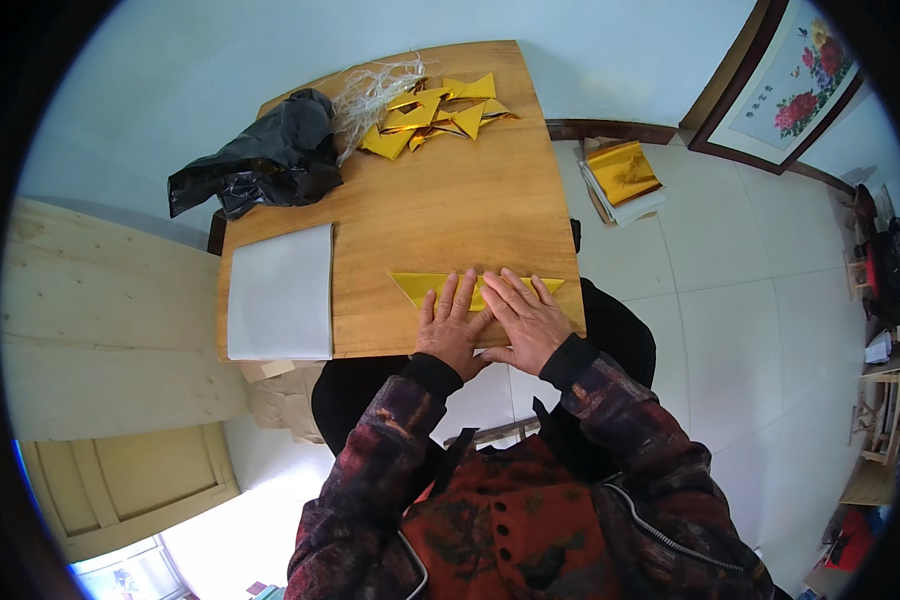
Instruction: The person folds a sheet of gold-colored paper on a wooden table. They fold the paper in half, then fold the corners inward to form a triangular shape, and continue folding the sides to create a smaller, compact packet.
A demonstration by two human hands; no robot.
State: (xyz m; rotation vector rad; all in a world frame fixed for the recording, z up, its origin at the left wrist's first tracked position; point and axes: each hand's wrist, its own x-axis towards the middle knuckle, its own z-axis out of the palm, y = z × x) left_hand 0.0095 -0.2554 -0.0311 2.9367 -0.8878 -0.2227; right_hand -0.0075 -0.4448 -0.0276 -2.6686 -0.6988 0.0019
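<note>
Left grip [452,332], right grip [528,325] unclosed, flat on folded gold paper [413,286]; black plastic bag [282,150] on table [450,210], contents hidden.

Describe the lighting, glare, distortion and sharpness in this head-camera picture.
Head view: the wooden table's far edge bows, within a black fisheye border; head view: the lower-left area burns out to white; head view: highlights glint on the black plastic bag; head view: the left hand and right hand show no obvious motion blur.
</note>
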